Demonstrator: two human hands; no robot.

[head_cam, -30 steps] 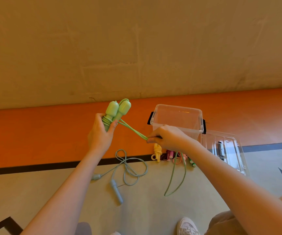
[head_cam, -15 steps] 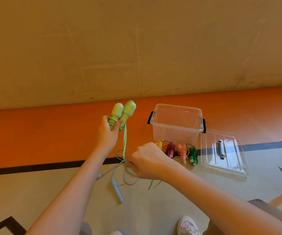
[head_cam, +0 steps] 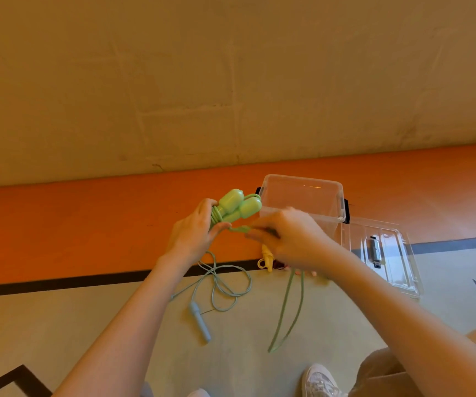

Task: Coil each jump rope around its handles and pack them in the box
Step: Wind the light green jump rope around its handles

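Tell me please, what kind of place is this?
Probably an indoor sports hall or gym. The floor is orange and beige with painted black lines like court markings, jump ropes lie on it, such as the blue rope, and a plain wall rises behind.

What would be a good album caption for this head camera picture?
Left hand grips the light green handles while right hand winds the green rope, clear box waiting behind.

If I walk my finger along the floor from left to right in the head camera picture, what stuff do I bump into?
Blue-grey jump rope → yellow jump rope → hanging loop of the light green rope → clear box lid.
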